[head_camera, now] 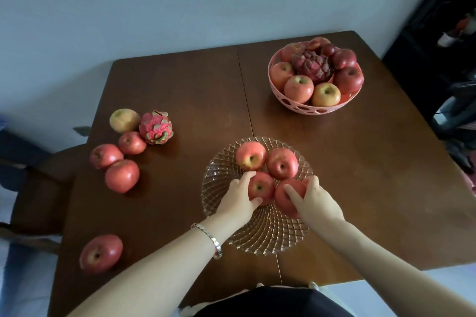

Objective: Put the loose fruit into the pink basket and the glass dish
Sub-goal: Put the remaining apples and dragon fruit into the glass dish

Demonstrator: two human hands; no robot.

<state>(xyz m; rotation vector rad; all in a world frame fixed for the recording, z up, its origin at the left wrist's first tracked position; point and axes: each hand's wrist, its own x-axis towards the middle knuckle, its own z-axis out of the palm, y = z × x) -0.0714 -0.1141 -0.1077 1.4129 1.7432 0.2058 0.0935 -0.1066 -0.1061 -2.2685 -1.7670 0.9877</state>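
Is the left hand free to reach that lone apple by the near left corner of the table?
Probably yes, once it lets go: the left hand grips an apple in the glass dish, and nothing stands between it and the lone apple.

Red apples (121,175) lie on a dark brown table (180,90); the basket (304,107) is pink; the clear dish (265,237) has a diamond pattern.

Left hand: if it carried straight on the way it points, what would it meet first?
Probably the right rear apple in the dish, just past the held apple.
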